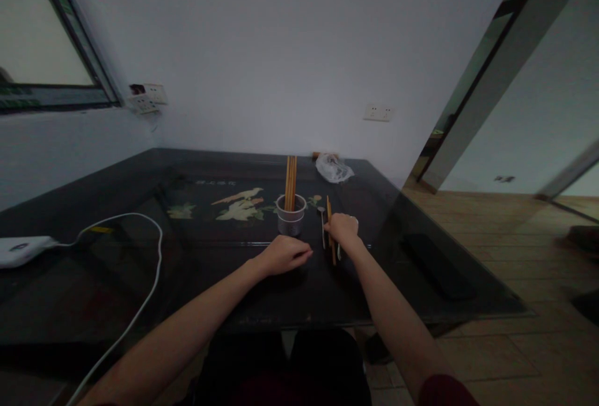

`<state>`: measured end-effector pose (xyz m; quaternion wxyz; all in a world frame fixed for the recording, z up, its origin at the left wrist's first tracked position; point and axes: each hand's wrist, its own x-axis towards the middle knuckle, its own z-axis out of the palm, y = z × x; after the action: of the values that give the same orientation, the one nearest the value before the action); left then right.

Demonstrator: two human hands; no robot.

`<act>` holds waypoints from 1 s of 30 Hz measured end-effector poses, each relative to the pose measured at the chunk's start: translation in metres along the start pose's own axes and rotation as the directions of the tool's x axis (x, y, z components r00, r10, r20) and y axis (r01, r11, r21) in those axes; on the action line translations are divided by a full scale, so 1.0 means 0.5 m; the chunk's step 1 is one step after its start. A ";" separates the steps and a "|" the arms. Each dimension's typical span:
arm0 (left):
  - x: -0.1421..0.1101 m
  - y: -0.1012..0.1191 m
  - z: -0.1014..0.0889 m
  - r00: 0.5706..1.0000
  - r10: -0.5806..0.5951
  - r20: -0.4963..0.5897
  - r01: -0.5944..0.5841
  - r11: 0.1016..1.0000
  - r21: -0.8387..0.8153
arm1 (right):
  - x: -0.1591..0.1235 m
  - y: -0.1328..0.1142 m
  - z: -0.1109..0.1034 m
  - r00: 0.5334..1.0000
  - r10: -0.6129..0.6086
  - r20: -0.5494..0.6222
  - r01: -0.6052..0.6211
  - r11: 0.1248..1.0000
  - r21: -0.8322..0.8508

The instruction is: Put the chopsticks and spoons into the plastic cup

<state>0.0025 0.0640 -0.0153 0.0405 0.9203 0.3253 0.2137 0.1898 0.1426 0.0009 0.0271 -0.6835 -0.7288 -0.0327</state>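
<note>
A clear plastic cup (291,216) stands on the dark glass-topped table (196,281) with several wooden chopsticks (291,183) upright in it. Just right of the cup lie more chopsticks (330,219) and a metal spoon (322,222) flat on the table. My right hand (344,230) rests over these loose chopsticks, fingers curled down onto them. My left hand (283,254) lies on the table in front of the cup, fingers loosely curled, apparently holding nothing.
A crumpled plastic bag (333,168) lies at the table's far edge. A white cable (140,294) runs from a white device (21,250) at the left. A dark flat object (437,265) lies near the right edge. Wooden floor extends to the right.
</note>
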 end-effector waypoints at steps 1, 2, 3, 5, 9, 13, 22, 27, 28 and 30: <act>0.000 0.000 0.001 1.000 -0.004 0.004 0.004 1.000 -0.010 | -0.001 0.001 -0.005 1.000 0.000 -0.004 0.000 1.000 0.007; 0.000 0.001 0.001 1.000 -0.012 0.008 0.012 1.000 -0.025 | -0.003 0.001 -0.010 1.000 -0.003 -0.009 0.003 1.000 0.015; 0.000 0.003 0.002 1.000 -0.025 0.008 0.025 0.999 -0.046 | -0.004 0.001 -0.015 1.000 -0.005 -0.014 0.005 1.000 0.023; 0.003 0.009 0.002 0.997 -0.076 -0.011 0.074 0.991 -0.109 | -0.006 0.002 -0.025 1.000 -0.005 -0.021 0.006 0.999 0.045; 0.011 0.024 0.006 0.961 -0.271 -0.062 0.237 0.916 -0.324 | -0.014 -0.001 -0.046 0.999 -0.015 -0.049 0.023 0.987 0.156; 0.022 0.027 0.024 0.911 -0.412 -0.002 0.326 0.724 -0.608 | -0.028 -0.009 -0.061 0.992 -0.024 -0.127 0.061 0.952 0.300; 0.059 0.023 0.060 0.893 -0.433 0.127 0.189 0.103 -0.977 | -0.058 -0.041 -0.064 0.922 -0.057 -0.384 0.219 0.893 0.393; 0.062 0.021 0.053 0.860 -0.501 0.097 0.172 0.106 -0.979 | -0.063 -0.055 -0.063 0.913 -0.080 -0.399 0.260 0.869 0.421; 0.062 0.021 0.051 0.857 -0.509 0.084 0.176 0.134 -0.975 | -0.065 -0.057 -0.064 0.907 -0.088 -0.411 0.275 0.863 0.423; 0.061 0.021 0.047 0.856 -0.515 0.046 0.178 0.211 -0.961 | -0.067 -0.061 -0.064 0.889 -0.103 -0.447 0.312 0.850 0.424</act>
<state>0.0394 0.0760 -0.0231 0.5719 0.5755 0.3378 0.4770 0.1613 0.1046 0.0296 0.3450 -0.5477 -0.7622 0.0059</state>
